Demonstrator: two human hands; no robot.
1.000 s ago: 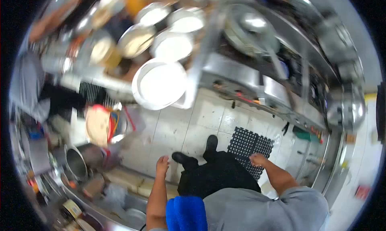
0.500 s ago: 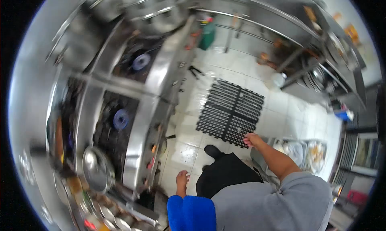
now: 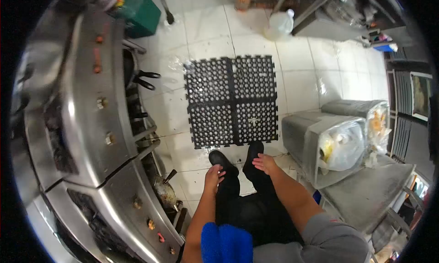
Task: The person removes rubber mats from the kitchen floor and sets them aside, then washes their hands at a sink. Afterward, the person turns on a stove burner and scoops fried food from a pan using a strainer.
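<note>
Held low in front of my black trousers, my left hand (image 3: 214,177) carries nothing, and its fingers are apart. My right hand (image 3: 265,163) is also bare, fingers stretched toward the left one, with a gap between the two. Both hang above my black shoes (image 3: 221,160). Just ahead of the shoes lies a black perforated rubber mat (image 3: 232,103) in four-square form on the white tiles. A blue cloth (image 3: 226,244) is draped near my left upper arm.
A steel stove front (image 3: 91,112) with knobs runs along the left; pans with black handles (image 3: 147,79) sit on its lower shelf. Two grey bins (image 3: 302,142) with plastic liners stand at right. A green container (image 3: 144,18) and a plastic jug (image 3: 280,25) are farther off.
My view has tilted down and turned, so the burners have left it and the mat appears nearer and squarer. My two hands have come closer together in front of my legs.
</note>
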